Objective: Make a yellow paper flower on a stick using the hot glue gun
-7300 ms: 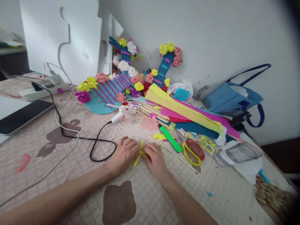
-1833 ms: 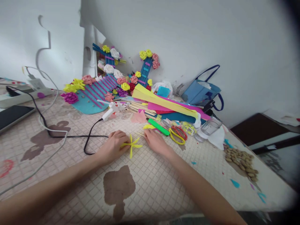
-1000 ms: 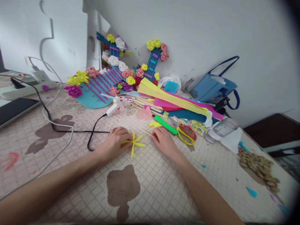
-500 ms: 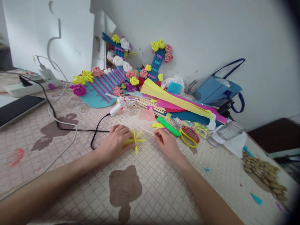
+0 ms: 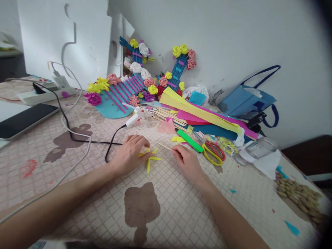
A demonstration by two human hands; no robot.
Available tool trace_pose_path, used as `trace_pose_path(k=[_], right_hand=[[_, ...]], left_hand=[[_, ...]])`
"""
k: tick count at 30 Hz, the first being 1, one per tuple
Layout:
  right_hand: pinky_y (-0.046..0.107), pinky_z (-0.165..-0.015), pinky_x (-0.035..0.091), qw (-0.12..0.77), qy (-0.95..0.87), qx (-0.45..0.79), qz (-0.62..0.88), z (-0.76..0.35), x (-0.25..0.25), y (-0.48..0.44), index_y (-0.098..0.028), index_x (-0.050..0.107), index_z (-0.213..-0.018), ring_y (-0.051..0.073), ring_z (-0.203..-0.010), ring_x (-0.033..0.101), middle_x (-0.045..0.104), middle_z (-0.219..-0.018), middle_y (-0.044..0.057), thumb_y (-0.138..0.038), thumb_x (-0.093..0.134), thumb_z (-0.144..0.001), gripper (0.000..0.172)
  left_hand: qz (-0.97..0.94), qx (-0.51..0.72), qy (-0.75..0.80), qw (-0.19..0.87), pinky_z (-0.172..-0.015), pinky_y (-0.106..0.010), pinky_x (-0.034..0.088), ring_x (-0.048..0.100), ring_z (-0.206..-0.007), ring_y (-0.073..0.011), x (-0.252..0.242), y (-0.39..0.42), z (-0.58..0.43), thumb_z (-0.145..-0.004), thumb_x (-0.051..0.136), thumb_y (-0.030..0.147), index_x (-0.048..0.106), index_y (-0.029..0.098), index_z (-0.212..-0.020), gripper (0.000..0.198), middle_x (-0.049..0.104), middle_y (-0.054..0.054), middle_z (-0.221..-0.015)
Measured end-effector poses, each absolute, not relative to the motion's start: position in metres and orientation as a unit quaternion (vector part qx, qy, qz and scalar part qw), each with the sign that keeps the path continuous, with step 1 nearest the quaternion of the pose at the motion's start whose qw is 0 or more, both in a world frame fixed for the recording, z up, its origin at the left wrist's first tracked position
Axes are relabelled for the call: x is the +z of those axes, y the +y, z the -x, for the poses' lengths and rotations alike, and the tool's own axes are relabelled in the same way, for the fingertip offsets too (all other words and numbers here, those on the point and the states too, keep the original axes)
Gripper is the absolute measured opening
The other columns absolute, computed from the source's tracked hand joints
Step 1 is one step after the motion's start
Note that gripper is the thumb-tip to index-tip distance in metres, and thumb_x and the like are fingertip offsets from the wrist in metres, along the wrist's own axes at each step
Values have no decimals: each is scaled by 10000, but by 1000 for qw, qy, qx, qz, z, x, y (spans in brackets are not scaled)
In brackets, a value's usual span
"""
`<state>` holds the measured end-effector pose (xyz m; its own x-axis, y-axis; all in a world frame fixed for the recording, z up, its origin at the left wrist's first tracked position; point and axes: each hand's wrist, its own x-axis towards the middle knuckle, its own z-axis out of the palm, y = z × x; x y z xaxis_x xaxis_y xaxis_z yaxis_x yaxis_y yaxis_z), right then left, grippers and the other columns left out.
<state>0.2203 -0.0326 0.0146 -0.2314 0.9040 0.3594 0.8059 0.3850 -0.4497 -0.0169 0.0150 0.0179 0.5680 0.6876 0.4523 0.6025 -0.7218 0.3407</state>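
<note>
My left hand (image 5: pixel 131 152) is closed, thumb and fingers pinching a small yellow paper flower (image 5: pixel 154 158) with narrow petals just above the table. My fingers cover its left side. To the right, my right hand (image 5: pixel 187 162) grips a thin wooden stick (image 5: pixel 163 146) near one end. The stick's free end points up and left, apart from the flower. Beyond my hands lies a white glue gun (image 5: pixel 135 117) with a black cord. A green-handled tool (image 5: pixel 190 140) and yellow-and-red scissors (image 5: pixel 212 154) rest right of my right hand.
Craft pieces covered with paper roses (image 5: pixel 116 95) stand at the back. Bamboo sticks (image 5: pixel 169 117) and coloured paper sheets (image 5: pixel 201 110) lie behind my hands. Cables (image 5: pixel 89 145) cross the left side near a phone (image 5: pixel 31 119). Peanuts (image 5: pixel 298 197) lie at right, a blue bag (image 5: pixel 249 100) behind.
The yellow flower has turned and tilted in my left fingers, its petals at new angles. The stick stays in my right hand. The whole view has shifted slightly.
</note>
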Motion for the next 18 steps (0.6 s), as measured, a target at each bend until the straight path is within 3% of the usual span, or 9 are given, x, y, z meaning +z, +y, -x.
trace_pose_path(k=[4, 7, 10, 14, 18], right_hand=[[267, -699, 440, 287, -798, 80, 524, -213, 16, -38, -203, 565, -886, 158, -767, 608, 657, -852, 25, -216, 446, -928, 127], [255, -685, 443, 281, -814, 82, 502, -208, 18, -42, -202, 574, -895, 148, -751, 609, 658, -843, 22, -221, 442, -933, 139], [253, -677, 444, 280, -817, 75, 499, -208, 18, -43, -201, 578, -894, 143, -738, 610, 660, -837, 18, -229, 455, -929, 131], [259, -668, 442, 296, -805, 56, 510, -213, 17, -40, -201, 574, -873, 145, -730, 606, 661, -832, 17, -235, 474, -919, 115], [261, -671, 439, 298, -803, 58, 513, -214, 18, -40, -200, 571, -865, 146, -742, 595, 641, -817, 18, -222, 467, -919, 119]], left_hand=[[-893, 316, 316, 45, -864, -381, 399, 550, -908, -201, 19, 14, 16, -878, 578, 315, 543, 161, -1059, 240, 626, -51, -925], [-916, 310, 255, 16, -936, -396, 356, 550, -869, -173, 20, 18, 18, -926, 498, 288, 601, 190, -954, 145, 627, -26, -865], [-929, 294, 227, -2, -965, -398, 335, 551, -842, -161, 24, 26, 24, -935, 478, 284, 614, 183, -870, 182, 622, -18, -808], [-921, 284, 267, 7, -862, -364, 390, 561, -822, -173, 29, 40, 36, -930, 477, 285, 612, 171, -801, 219, 628, -30, -787], [-888, 302, 330, 111, -761, -295, 444, 587, -831, -167, 30, 43, 41, -889, 509, 234, 592, 158, -971, 139, 640, -43, -863]])
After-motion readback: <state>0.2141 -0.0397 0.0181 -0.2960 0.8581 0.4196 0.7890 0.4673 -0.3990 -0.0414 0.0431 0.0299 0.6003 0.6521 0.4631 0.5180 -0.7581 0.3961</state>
